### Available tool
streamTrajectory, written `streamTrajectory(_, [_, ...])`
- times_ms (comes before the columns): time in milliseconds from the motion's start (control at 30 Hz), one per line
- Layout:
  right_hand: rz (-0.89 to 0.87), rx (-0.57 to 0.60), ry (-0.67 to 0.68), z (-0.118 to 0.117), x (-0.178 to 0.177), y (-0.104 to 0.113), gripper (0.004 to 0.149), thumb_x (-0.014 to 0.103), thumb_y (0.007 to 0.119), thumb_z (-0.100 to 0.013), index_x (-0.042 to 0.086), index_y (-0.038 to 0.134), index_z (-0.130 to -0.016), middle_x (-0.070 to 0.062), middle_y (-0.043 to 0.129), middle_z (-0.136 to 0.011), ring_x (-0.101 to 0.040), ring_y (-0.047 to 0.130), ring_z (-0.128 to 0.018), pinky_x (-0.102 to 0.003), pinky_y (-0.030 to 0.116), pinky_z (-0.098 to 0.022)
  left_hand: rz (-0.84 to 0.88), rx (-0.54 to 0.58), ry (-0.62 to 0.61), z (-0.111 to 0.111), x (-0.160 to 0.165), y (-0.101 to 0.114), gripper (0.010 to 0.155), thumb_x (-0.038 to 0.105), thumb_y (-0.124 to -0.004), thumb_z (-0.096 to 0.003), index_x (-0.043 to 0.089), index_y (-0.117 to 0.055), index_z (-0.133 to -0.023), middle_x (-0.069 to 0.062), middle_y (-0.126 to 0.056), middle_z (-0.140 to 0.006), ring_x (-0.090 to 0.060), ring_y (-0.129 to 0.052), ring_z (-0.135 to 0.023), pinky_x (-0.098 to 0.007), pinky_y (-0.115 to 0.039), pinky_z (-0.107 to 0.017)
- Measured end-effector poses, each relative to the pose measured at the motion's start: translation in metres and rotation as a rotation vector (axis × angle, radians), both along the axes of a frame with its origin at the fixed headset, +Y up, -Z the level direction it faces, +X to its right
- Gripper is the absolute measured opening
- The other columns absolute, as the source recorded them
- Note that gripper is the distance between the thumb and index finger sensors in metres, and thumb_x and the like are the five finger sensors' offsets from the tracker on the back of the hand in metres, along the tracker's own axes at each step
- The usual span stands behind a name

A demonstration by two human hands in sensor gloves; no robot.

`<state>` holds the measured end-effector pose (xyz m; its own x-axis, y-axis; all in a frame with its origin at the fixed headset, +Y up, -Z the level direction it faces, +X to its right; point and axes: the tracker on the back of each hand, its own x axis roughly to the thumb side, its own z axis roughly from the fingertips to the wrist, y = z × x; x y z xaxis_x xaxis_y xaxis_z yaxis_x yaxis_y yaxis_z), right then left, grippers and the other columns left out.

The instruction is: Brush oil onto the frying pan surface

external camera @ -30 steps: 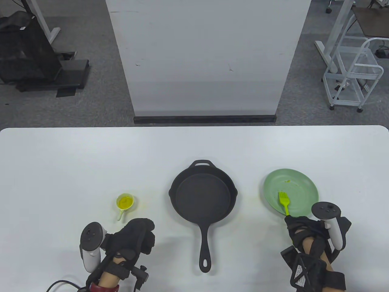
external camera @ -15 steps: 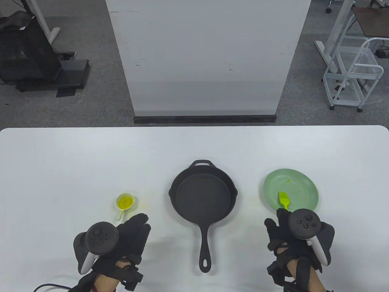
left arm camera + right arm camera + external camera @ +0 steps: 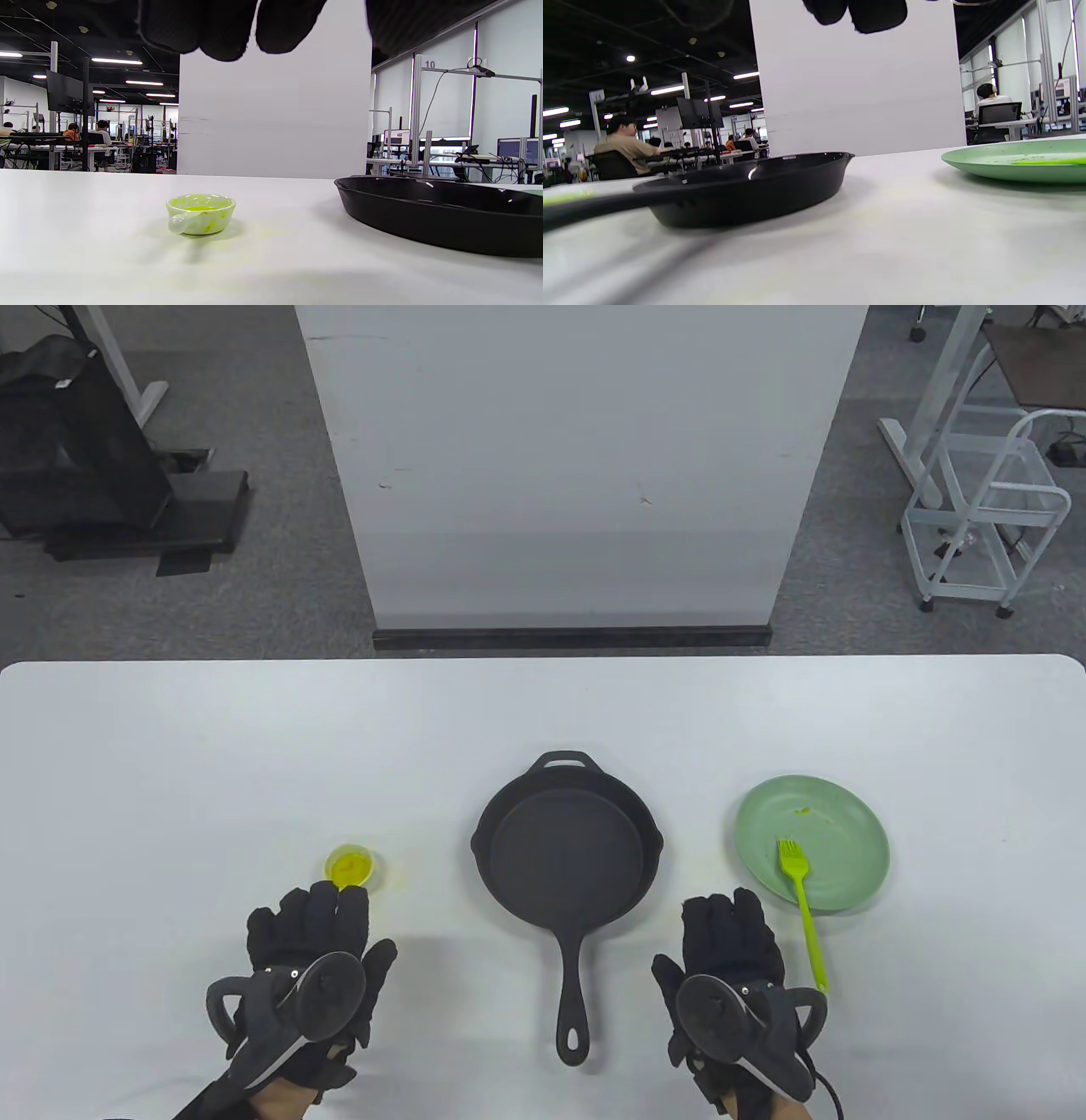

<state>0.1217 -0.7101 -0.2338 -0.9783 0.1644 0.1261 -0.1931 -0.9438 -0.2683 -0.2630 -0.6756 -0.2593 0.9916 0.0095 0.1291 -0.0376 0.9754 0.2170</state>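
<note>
A black cast-iron frying pan (image 3: pixel 567 857) sits at the table's middle, handle pointing toward me. A small cup of yellow oil (image 3: pixel 349 867) stands to its left. A green silicone brush (image 3: pixel 802 903) lies with its bristles on a green plate (image 3: pixel 840 814) and its handle over the plate's near rim. My left hand (image 3: pixel 310 908) lies flat, palm down and empty, its fingertips just short of the cup. My right hand (image 3: pixel 727 912) lies flat and empty between the pan handle and the brush handle. The left wrist view shows the cup (image 3: pixel 200 214) and pan (image 3: pixel 437 216).
The white table (image 3: pixel 170 763) reaches wide to the left and behind the pan. A white panel (image 3: pixel 577 475) stands beyond the far edge. In the right wrist view the pan (image 3: pixel 746 190) is at left and the plate (image 3: pixel 1018 163) at right.
My right hand has let go of the brush handle and moved left. The brush now lies on the plate and table. Both hands have turned palm down and flattened.
</note>
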Motion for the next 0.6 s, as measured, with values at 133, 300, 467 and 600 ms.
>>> streamTrajectory(133, [0.034,0.000,-0.001,0.001,-0.004,-0.004,0.072,0.049,0.069,-0.042,0.007,0.052,-0.098,-0.026,0.053,-0.100,-0.055,0.040,-0.096,-0.064,0.052,-0.064,-0.021,-0.008,0.030,-0.002,-0.005,-0.006,0.069,0.058,-0.065,-0.0474,0.021,-0.049,-0.104,-0.011,-0.051,-0.110,-0.046,-0.053,-0.100,-0.072,-0.037,-0.072])
streamTrajectory(300, [0.074,-0.017,-0.024,0.003,-0.002,-0.010,0.072,0.049,0.069,-0.042,0.006,0.053,-0.097,-0.027,0.055,-0.099,-0.056,0.046,-0.093,-0.060,0.058,-0.061,0.021,-0.039,0.039,-0.002,-0.013,-0.019,0.072,0.058,-0.064,-0.0474,0.020,-0.044,-0.105,-0.012,-0.050,-0.110,-0.046,-0.052,-0.100,-0.072,-0.039,-0.072])
streamTrajectory(467, [0.087,-0.053,-0.028,0.004,-0.004,-0.016,0.072,0.049,0.068,-0.042,0.007,0.053,-0.098,-0.027,0.053,-0.100,-0.055,0.044,-0.094,-0.062,0.054,-0.063,0.019,-0.061,0.058,-0.002,-0.016,-0.023,0.072,0.058,-0.064,-0.0472,0.020,-0.044,-0.105,-0.011,-0.051,-0.110,-0.045,-0.053,-0.100,-0.071,-0.039,-0.071])
streamTrajectory(600, [0.068,-0.046,-0.048,0.005,0.001,-0.015,0.072,0.049,0.069,-0.042,0.006,0.054,-0.097,-0.027,0.054,-0.099,-0.056,0.044,-0.093,-0.062,0.055,-0.062,0.032,-0.068,0.074,-0.003,-0.019,-0.023,0.072,0.058,-0.064,-0.0473,0.020,-0.044,-0.105,-0.011,-0.051,-0.110,-0.045,-0.054,-0.099,-0.071,-0.040,-0.071])
